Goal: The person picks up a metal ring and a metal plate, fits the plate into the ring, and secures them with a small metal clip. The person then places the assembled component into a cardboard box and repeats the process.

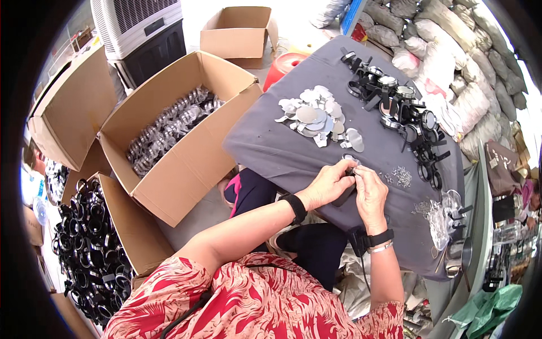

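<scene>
In the head view, your left hand [327,185] and right hand [370,195] meet at the near edge of the grey table [271,147], fingers closed together on a small black part [349,169] at their tips. The pile of mirror discs [316,116] lies at 11 o'clock, nearer your left hand; the part's long axis cannot be made out.

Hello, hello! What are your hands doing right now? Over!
Left hand and right hand both pinch one small black frame piece over the grey table. Pile of round mirror discs just beyond, clear of the hands.
</scene>
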Demonstrator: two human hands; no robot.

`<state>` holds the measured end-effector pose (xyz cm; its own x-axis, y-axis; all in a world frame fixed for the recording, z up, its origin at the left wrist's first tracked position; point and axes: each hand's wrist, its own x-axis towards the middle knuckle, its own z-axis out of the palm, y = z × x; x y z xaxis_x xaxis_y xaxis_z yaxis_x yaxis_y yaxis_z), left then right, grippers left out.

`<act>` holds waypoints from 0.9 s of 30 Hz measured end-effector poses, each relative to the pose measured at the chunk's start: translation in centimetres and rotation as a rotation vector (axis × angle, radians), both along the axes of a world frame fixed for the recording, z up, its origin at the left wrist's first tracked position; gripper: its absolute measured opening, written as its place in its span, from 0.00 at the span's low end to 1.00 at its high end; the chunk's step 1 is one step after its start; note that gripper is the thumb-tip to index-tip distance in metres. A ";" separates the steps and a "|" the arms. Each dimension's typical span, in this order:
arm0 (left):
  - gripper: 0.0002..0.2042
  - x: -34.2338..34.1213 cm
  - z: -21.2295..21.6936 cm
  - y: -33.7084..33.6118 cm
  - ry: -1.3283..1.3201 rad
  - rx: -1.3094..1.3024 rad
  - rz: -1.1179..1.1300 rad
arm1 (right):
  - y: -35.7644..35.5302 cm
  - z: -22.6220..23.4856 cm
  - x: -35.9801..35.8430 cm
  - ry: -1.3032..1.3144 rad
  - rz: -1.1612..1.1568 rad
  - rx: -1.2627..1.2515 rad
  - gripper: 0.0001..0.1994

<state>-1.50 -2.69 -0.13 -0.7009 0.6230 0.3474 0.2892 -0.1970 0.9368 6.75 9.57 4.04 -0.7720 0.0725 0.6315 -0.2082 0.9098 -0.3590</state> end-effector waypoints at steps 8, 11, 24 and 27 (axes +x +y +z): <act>0.09 0.4 0.8 0.2 0.029 0.001 0.118 | 7.2 0.6 -0.5 -0.186 -0.263 0.136 0.08; 0.08 0.6 1.1 0.0 0.052 -0.024 0.129 | 9.0 0.2 -0.8 -0.299 -0.270 0.462 0.06; 0.08 0.6 1.1 -0.2 0.061 0.005 0.134 | 1.4 2.1 0.9 -0.202 -0.040 -0.707 0.02; 0.08 0.4 0.6 0.2 0.082 0.025 0.160 | -0.1 1.9 1.3 -0.127 -0.014 -0.330 0.03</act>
